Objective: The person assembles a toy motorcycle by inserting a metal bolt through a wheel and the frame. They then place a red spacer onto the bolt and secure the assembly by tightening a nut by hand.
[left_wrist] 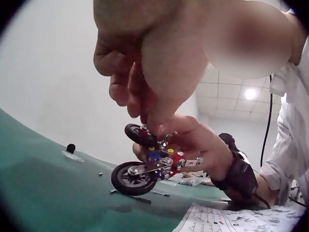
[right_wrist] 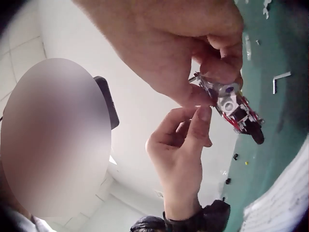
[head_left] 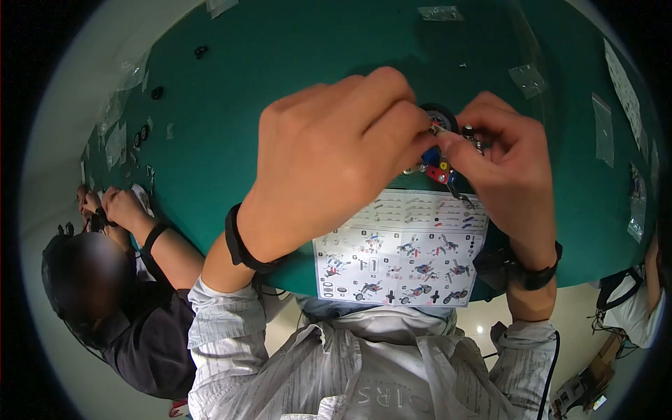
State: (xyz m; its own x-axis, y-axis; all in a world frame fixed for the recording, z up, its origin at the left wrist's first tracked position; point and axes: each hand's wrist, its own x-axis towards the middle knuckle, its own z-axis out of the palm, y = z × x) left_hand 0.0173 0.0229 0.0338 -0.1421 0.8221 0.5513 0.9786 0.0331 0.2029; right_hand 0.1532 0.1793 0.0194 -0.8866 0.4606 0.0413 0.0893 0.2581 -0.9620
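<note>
A small model motorcycle (left_wrist: pixel 164 162) with black-tyred wheels and red, blue and yellow parts is held above the table. My right hand (head_left: pixel 511 150) grips it by the body, thumb and fingers curled round its side. My left hand (head_left: pixel 336 161) comes in from the other side, thumb and index fingertips pinched together at the upper wheel (left_wrist: pixel 138 134) near its hub. A larger wheel (left_wrist: pixel 133 178) hangs lower in the left wrist view. The left fingertips hide whatever tiny part lies between them. From the right wrist view, the left hand (right_wrist: pixel 178 145) meets the right fingertips beside the frame.
A printed instruction sheet (head_left: pixel 399 262) lies at the table's near edge. An L-shaped hex key (right_wrist: pixel 275 83) rests on the green table (head_left: pixel 217 161). Plastic bags (head_left: pixel 528 80) and small black parts (head_left: pixel 201 52) lie scattered round. Another person (head_left: pixel 140 322) works at the left.
</note>
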